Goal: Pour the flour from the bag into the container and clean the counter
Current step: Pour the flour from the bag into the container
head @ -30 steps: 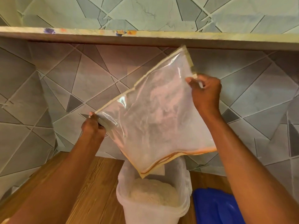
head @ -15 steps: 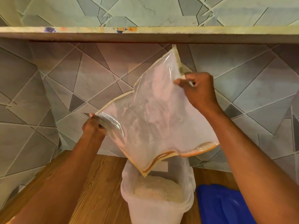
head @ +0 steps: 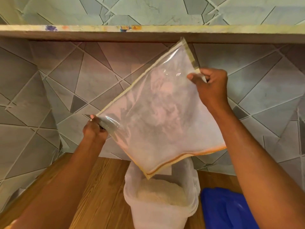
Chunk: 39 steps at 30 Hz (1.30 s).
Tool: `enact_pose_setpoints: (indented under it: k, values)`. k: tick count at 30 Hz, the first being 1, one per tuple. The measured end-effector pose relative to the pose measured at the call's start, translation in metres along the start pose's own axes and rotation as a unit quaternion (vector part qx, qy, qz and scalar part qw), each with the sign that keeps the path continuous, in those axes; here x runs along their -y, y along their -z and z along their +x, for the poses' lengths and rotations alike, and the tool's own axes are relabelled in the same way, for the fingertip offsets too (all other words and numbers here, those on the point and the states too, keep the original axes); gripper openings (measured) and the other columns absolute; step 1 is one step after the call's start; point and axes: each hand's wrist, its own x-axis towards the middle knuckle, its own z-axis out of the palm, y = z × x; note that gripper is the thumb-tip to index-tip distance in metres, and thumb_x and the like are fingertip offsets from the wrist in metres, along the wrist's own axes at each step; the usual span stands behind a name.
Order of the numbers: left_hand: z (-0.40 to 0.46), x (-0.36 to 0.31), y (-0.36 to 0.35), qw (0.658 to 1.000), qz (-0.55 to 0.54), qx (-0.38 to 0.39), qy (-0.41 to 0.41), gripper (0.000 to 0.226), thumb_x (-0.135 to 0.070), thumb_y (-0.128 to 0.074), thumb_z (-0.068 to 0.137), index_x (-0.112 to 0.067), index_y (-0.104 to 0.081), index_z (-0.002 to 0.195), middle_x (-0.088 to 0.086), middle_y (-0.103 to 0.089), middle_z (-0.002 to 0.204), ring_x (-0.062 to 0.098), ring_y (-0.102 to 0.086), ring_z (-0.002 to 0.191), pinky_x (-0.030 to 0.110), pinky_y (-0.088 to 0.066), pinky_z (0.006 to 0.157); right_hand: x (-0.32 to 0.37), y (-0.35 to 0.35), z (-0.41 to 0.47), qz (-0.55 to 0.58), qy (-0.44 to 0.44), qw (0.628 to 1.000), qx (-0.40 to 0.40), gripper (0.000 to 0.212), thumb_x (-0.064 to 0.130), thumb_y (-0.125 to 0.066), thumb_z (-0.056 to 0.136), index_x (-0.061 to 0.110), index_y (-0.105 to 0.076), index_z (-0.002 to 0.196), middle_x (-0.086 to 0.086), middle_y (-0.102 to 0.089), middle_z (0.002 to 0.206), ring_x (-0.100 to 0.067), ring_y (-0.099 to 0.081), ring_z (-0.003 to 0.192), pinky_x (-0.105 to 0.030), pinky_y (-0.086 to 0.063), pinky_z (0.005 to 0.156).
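A clear plastic zip bag (head: 158, 113), dusted white inside, hangs upside down and stretched flat in the air. Its orange zip edge points down, with the lowest corner just above the mouth of the container (head: 194, 182). My left hand (head: 94, 129) pinches the bag's lower left corner. My right hand (head: 211, 85) grips the upper right edge. The translucent white container stands on the wooden counter (head: 105, 187) and holds a mound of flour (head: 160, 191).
A blue lid (head: 226, 210) lies on the counter just right of the container. A tiled wall (head: 49, 96) rises close behind and to the left. A shelf edge (head: 99, 31) runs overhead, just above the bag's top corner.
The bag was crumpled inward half a second ago and is now pulled flat again. My right hand has moved up and to the right. The left hand stays in place.
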Motion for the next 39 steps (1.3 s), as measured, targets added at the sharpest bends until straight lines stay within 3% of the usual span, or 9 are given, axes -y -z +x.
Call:
enact_pose_setpoints:
  k: [5, 8, 12, 17, 22, 27, 32, 35, 39]
  values:
    - [0.007, 0.0, 0.005, 1.0, 0.011, 0.008, 0.018, 0.038, -0.019, -0.068, 0.092, -0.007, -0.058, 0.127, 0.007, -0.069, 0.117, 0.019, -0.067, 0.081, 0.038, -0.057, 0.057, -0.003, 0.001, -0.005, -0.031, 0.021, 0.999, 0.033, 0.033, 0.029, -0.081, 0.084, -0.002, -0.074, 0.08, -0.029, -0.068, 0.08, -0.037, -0.058, 0.064, -0.042, -0.053, 0.06]
    - [0.004, 0.003, 0.005, 1.0, 0.005, -0.008, 0.028, 0.036, -0.019, -0.067, 0.093, -0.01, -0.057, 0.126, 0.004, -0.068, 0.094, 0.017, -0.066, 0.076, 0.034, -0.056, 0.047, 0.0, 0.001, -0.007, -0.039, 0.024, 0.994, 0.102, 0.038, 0.036, -0.083, 0.081, -0.001, -0.074, 0.078, -0.028, -0.062, 0.071, -0.019, -0.048, 0.062, -0.034, -0.045, 0.059]
    - [-0.006, 0.004, 0.002, 0.991, 0.111, -0.078, 0.012, 0.028, -0.022, -0.063, 0.096, -0.012, -0.058, 0.121, 0.006, -0.066, 0.118, 0.019, -0.065, 0.089, 0.039, -0.058, 0.085, 0.008, 0.006, -0.005, -0.012, 0.028, 0.997, 0.07, 0.006, 0.02, -0.082, 0.085, 0.019, -0.077, 0.081, 0.017, -0.07, 0.065, 0.002, -0.059, 0.062, -0.031, -0.053, 0.062]
    - [-0.038, 0.003, -0.018, 0.874, 0.355, -0.216, -0.25, 0.043, -0.046, -0.067, 0.088, -0.023, -0.058, 0.122, 0.004, -0.05, 0.137, 0.025, -0.048, 0.126, 0.047, -0.038, 0.104, 0.027, -0.005, -0.008, -0.007, 0.055, 0.994, 0.098, 0.014, 0.02, -0.079, 0.088, 0.006, -0.08, 0.091, -0.016, -0.076, 0.085, -0.02, -0.07, 0.077, -0.044, -0.057, 0.075]
    - [-0.072, -0.003, -0.052, 0.757, 0.412, -0.109, -0.495, 0.043, -0.069, -0.043, 0.091, -0.038, -0.055, 0.117, -0.017, -0.049, 0.133, 0.01, -0.041, 0.131, 0.052, -0.018, 0.108, 0.035, -0.014, 0.01, 0.012, 0.056, 0.997, 0.05, 0.019, 0.027, -0.081, 0.085, 0.01, -0.081, 0.094, 0.009, -0.073, 0.079, -0.013, -0.069, 0.075, -0.045, -0.059, 0.073]
    - [-0.092, -0.012, -0.071, 0.69, 0.479, 0.042, -0.542, 0.045, -0.066, -0.052, 0.09, -0.035, -0.055, 0.122, -0.017, -0.063, 0.122, 0.007, -0.053, 0.124, 0.054, -0.005, 0.114, 0.036, -0.019, 0.019, 0.017, 0.105, 0.99, 0.092, 0.006, 0.017, -0.08, 0.086, 0.016, -0.078, 0.092, 0.033, -0.067, 0.068, 0.015, -0.061, 0.068, -0.017, -0.05, 0.063]
    - [-0.085, -0.016, -0.082, 0.749, 0.432, 0.186, -0.467, 0.041, -0.06, -0.072, 0.075, -0.024, -0.066, 0.093, -0.011, -0.062, 0.076, 0.012, -0.059, 0.075, 0.051, -0.047, 0.078, 0.031, -0.025, 0.019, -0.029, 0.134, 0.987, 0.083, 0.015, 0.025, -0.079, 0.086, 0.01, -0.081, 0.088, 0.028, -0.069, 0.073, 0.005, -0.065, 0.07, -0.02, -0.052, 0.068]
    - [-0.08, -0.014, -0.084, 0.821, 0.345, 0.184, -0.416, 0.032, -0.051, -0.08, 0.072, -0.025, -0.062, 0.073, -0.005, -0.053, 0.066, 0.019, -0.05, 0.065, 0.05, -0.044, 0.063, 0.021, -0.019, 0.016, -0.159, 0.151, 0.974, 0.058, 0.036, 0.049, -0.076, 0.084, 0.013, -0.077, 0.087, 0.0, -0.073, 0.074, -0.023, -0.064, 0.067, -0.035, -0.048, 0.066]
    - [-0.081, -0.013, -0.085, 0.848, 0.33, 0.153, -0.385, 0.03, -0.05, -0.079, 0.073, -0.028, -0.059, 0.069, -0.002, -0.053, 0.068, 0.021, -0.052, 0.066, 0.044, -0.048, 0.06, 0.007, -0.007, -0.014, -0.298, 0.199, 0.933, -0.043, 0.041, 0.048, -0.077, 0.082, 0.015, -0.072, 0.106, -0.005, -0.074, 0.103, -0.028, -0.066, 0.094, -0.04, -0.049, 0.079]
